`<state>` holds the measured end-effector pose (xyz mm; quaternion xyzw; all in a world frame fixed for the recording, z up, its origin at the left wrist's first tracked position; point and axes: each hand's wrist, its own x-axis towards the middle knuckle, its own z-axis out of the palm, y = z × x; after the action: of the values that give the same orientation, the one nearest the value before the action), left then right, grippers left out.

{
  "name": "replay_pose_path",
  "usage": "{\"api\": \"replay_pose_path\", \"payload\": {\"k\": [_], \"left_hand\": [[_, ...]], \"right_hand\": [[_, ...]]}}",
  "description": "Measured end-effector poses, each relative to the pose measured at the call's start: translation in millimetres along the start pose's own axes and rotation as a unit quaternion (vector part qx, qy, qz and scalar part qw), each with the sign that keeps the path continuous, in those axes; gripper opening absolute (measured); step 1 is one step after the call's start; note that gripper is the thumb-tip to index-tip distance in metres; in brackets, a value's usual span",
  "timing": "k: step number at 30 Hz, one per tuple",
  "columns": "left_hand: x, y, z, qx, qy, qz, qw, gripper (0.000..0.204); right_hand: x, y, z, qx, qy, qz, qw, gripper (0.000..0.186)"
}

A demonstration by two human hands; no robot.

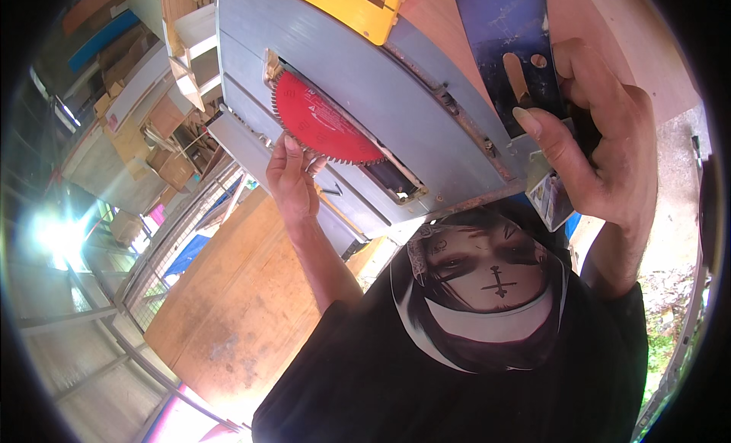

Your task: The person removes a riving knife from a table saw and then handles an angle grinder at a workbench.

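Observation:
A red circular saw blade (324, 123) with a toothed rim stands tilted in the long slot of a grey saw table (365, 77). My left hand (295, 172) pinches the blade's lower-left edge between thumb and fingers. On the right, my right hand (601, 138) grips the near end of a long dark blue metal bar (506, 31), which has an oblong slot and a round hole. My thumb lies along the bar's near end; the other fingers curl around its right side and are partly hidden.
A yellow plate (346, 5) lies on the far part of the saw table. Left of it are wooden shelving (186, 54) and piled wood offcuts (164, 138). A worn plywood board (236, 306) spreads at the lower left. Pinkish board (601, 39) extends beyond the bar.

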<state>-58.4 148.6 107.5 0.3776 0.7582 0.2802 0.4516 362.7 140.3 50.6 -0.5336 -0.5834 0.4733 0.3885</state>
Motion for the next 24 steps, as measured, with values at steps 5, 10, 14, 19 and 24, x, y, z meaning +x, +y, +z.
{"api": "replay_pose_path", "payload": {"k": [5, 10, 14, 19, 24], "left_hand": [[1.4, 0.5, -0.3, -0.004, 0.001, -0.002, 1.0, 0.038], [1.1, 1.9, 1.3, -0.003, -0.002, 0.002, 1.0, 0.037], [5.2, 1.8, -4.0, -0.012, -0.025, 0.012, 1.0, 0.03], [14.2, 4.6, -5.8, -0.014, -0.03, 0.021, 0.999, 0.029], [20.7, 6.4, -5.4, -0.011, -0.015, 0.02, 1.0, 0.031]], "right_hand": [[0.8, -2.9, 0.4, 0.009, 0.001, 0.009, 1.0, 0.027], [1.5, -2.6, -0.1, 0.012, -0.001, 0.009, 1.0, 0.027], [0.6, -2.4, -1.0, 0.016, -0.003, 0.009, 1.0, 0.026], [-0.5, -4.3, 0.9, 0.026, 0.001, 0.018, 1.0, 0.026], [0.5, -6.3, 2.8, 0.042, 0.003, 0.024, 0.999, 0.025]]}}
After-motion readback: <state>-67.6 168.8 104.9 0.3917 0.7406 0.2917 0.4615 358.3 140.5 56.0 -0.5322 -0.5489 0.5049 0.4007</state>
